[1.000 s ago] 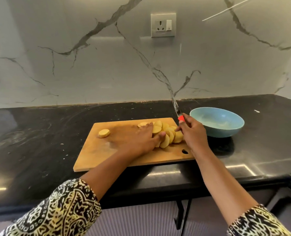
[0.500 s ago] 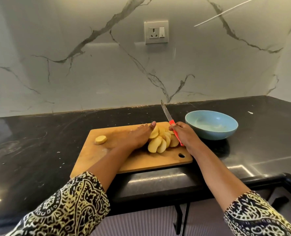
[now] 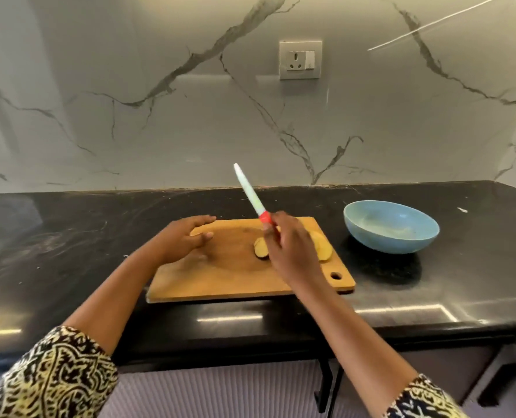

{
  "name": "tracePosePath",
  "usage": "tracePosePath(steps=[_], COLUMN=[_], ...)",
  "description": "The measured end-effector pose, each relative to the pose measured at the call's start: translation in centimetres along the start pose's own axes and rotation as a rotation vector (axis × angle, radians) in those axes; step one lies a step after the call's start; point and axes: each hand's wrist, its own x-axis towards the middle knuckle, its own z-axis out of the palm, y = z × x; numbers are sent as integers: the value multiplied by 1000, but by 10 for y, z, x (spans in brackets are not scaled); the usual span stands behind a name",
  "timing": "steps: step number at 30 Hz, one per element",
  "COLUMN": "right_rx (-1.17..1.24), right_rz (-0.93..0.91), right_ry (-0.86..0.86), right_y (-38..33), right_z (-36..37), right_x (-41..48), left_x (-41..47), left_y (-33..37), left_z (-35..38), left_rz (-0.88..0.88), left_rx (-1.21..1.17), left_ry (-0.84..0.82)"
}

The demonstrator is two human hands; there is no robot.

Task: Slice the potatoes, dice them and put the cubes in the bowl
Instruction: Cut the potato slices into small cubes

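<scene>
Your left hand (image 3: pixel 187 239) has come off the potato slices (image 3: pixel 323 250) and now hovers with straight fingers, holding nothing, over the left end of the board (image 3: pixel 220 282). Your right hand (image 3: pixel 286 251) still grips the knife (image 3: pixel 249 191) by its red handle, blade lifted up off the food. The slices lie on the board's right half, partly behind that hand and not yet cubed, and the bowl (image 3: pixel 395 245) just right of the board looks empty, so dicing is likely next.
</scene>
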Motion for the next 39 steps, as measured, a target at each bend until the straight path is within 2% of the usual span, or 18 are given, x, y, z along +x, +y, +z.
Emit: tracePosePath(steps=[4, 7, 9, 17, 23, 27, 35, 39], right_rx=[66, 215, 171, 53, -11, -188, -268, -274], right_rz=[74, 239, 280, 183, 111, 12, 38, 42], right_ry=[-123, -220, -279, -317, -309, -358, -320, -369], right_y=[-22, -28, -26, -18, -16, -22, -33, -31], right_z=[34, 45, 51, 51, 48, 42, 34, 32], right_x=[8, 14, 11, 7, 6, 1, -11, -2], left_x=[-6, -3, 1, -7, -10, -10, -7, -7], left_y=[-31, -36, -36, -21, -20, -25, -25, -25], left_z=[-14, -15, -14, 11, 8, 4, 8, 8], left_rz=[-140, -89, -41, 60, 39, 49, 46, 61], left_rx=[66, 76, 86, 14, -90, -122, -74, -57], left_ry=[-77, -64, -28, 246, 159, 117, 183, 197])
